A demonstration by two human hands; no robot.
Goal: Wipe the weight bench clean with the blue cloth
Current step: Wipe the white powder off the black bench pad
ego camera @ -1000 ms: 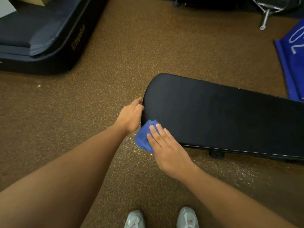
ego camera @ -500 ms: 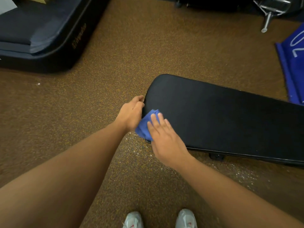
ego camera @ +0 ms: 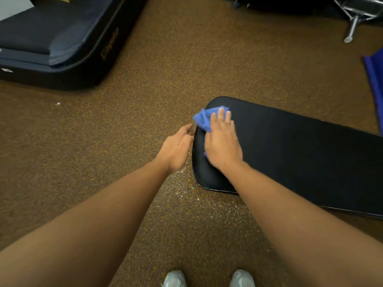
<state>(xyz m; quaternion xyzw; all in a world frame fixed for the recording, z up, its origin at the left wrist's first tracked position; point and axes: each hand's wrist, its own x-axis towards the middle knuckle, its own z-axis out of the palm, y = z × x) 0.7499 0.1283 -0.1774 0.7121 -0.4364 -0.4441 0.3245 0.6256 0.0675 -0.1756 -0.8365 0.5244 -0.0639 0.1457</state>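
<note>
The black padded weight bench [ego camera: 300,154] runs from the middle of the view out to the right edge. My right hand [ego camera: 222,143] lies flat on its left end, pressing the crumpled blue cloth [ego camera: 204,119] against the pad; most of the cloth is under my palm, with a bunch sticking out past my fingertips. My left hand [ego camera: 177,148] hovers just off the bench's left end, fingers loosely apart, holding nothing and apparently not touching the pad.
A dark cushioned platform [ego camera: 62,38] sits on the speckled brown floor at the upper left. A blue mat [ego camera: 375,83] shows at the right edge, metal equipment legs [ego camera: 352,23] at the top right. My shoes [ego camera: 207,279] are at the bottom.
My right hand has slid the cloth from the bench's near left corner up toward its far left corner. My left hand has come off the bench end and opened slightly.
</note>
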